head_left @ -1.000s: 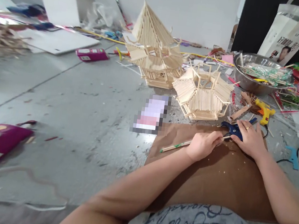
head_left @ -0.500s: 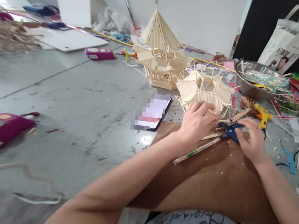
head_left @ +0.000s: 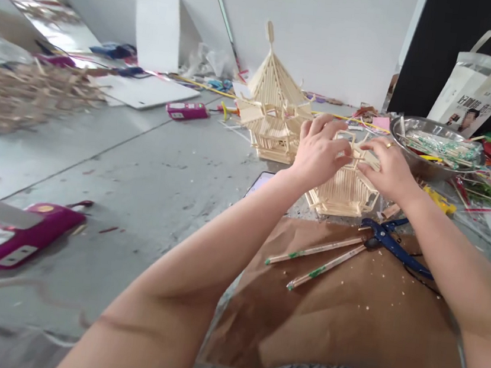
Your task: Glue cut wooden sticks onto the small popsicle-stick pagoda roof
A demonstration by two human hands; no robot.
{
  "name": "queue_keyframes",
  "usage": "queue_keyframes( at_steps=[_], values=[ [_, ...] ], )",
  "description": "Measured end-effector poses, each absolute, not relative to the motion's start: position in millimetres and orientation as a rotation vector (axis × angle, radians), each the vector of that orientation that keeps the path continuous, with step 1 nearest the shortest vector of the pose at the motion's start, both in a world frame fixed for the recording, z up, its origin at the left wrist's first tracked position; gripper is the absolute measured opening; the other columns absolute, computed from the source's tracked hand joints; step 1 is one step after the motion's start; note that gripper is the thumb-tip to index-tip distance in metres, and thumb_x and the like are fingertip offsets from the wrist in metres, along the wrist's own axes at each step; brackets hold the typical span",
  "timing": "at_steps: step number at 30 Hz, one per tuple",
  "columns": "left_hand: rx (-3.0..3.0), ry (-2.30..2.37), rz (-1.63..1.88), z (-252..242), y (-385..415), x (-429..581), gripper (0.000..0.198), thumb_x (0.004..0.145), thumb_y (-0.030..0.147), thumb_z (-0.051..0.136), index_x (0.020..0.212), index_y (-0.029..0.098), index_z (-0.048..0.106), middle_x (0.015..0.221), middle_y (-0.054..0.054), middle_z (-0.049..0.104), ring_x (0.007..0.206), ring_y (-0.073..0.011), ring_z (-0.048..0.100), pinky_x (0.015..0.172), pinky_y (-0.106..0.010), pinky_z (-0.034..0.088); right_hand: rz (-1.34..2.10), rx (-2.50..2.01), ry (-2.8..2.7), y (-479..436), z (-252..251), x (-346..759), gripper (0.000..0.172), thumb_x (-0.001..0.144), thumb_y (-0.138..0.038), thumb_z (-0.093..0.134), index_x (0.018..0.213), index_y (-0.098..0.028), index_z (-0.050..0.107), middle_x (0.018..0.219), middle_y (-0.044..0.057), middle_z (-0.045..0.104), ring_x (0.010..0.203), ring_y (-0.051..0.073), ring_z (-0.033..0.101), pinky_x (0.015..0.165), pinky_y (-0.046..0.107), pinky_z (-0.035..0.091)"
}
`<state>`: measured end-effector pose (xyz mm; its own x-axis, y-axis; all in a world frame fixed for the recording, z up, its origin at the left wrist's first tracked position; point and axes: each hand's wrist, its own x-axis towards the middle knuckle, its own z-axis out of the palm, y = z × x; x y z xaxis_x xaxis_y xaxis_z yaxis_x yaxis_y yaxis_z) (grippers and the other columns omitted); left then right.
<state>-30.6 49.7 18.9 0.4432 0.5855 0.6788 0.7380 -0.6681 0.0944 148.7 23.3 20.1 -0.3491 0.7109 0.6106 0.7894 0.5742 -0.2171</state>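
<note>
Both my hands are over the low wooden-stick roof model (head_left: 343, 191), at its upper opening. My left hand (head_left: 321, 151) is on the left, its fingers bent and closed at one end of what looks like a short thin stick (head_left: 358, 157). My right hand (head_left: 388, 169), with a ring on one finger, pinches the other end. Fingers partly hide the stick and the model's top. Blue cutting pliers (head_left: 393, 243) lie on brown paper (head_left: 326, 331), near my right forearm. Two sticks with green-marked ends (head_left: 313, 251) rest beside their jaws.
A taller pointed stick pavilion (head_left: 273, 101) stands behind on the left. The phone (head_left: 258, 182) is mostly covered by my left arm. A steel bowl (head_left: 431, 165) of wrapped sticks and a yellow glue gun (head_left: 439, 200) are at right. Magenta devices (head_left: 27, 235) lie on the left.
My right hand has let go of the blue pliers, which now lie on the paper. Both hands have moved forward to the top of the low stick model. The view has shifted.
</note>
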Motion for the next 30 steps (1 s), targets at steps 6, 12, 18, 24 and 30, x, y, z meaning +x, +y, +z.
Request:
queue_keyframes(
  at_steps=[6, 12, 18, 24, 30],
  values=[
    [-2.485, -1.092, -1.015, 15, 64, -34, 0.011, 0.078, 0.030, 0.061, 0.075, 0.020, 0.062, 0.121, -0.007, 0.057, 0.123, -0.0328, 0.038, 0.099, -0.050, 0.028, -0.007, -1.195, -2.193, 39, 22, 142, 0.007, 0.078, -0.021, 0.052, 0.081, -0.020, 0.058, 0.091, 0.007, 0.062, 0.095, 0.022, 0.055, 0.088, 0.039, 0.040],
    [-2.449, -1.025, -1.005, 8, 67, -40, 0.010, 0.078, 0.030, 0.060, 0.076, 0.020, 0.060, 0.118, -0.005, 0.058, 0.121, -0.0289, 0.038, 0.100, -0.049, 0.027, -0.027, -1.239, -2.210, 42, 16, 137, 0.010, 0.079, -0.020, 0.052, 0.084, -0.018, 0.060, 0.095, 0.008, 0.063, 0.097, 0.023, 0.054, 0.084, 0.037, 0.041],
    [-2.422, -0.986, -0.991, 9, 66, -39, 0.010, 0.081, 0.027, 0.055, 0.074, 0.021, 0.058, 0.117, -0.004, 0.058, 0.122, -0.0270, 0.038, 0.102, -0.050, 0.026, -0.077, -1.293, -2.202, 39, 17, 133, 0.015, 0.081, -0.018, 0.047, 0.086, -0.018, 0.061, 0.094, 0.008, 0.064, 0.093, 0.022, 0.056, 0.079, 0.035, 0.041],
    [-2.439, -0.948, -0.960, 12, 62, -36, 0.013, 0.085, 0.022, 0.047, 0.077, 0.021, 0.058, 0.108, -0.003, 0.062, 0.117, -0.0244, 0.044, 0.103, -0.051, 0.025, -0.036, -1.418, -2.144, 39, 17, 134, 0.018, 0.080, -0.025, 0.049, 0.087, -0.019, 0.064, 0.085, 0.006, 0.068, 0.079, 0.020, 0.060, 0.069, 0.032, 0.041],
    [-2.494, -0.985, -0.888, 11, 63, -39, 0.017, 0.087, 0.025, 0.044, 0.080, 0.019, 0.059, 0.076, -0.003, 0.064, 0.083, -0.0186, 0.056, 0.093, -0.047, 0.034, 0.101, -1.377, -2.099, 38, 18, 135, 0.021, 0.081, -0.030, 0.049, 0.089, -0.021, 0.066, 0.085, 0.004, 0.070, 0.076, 0.018, 0.062, 0.071, 0.031, 0.043]
  ],
)
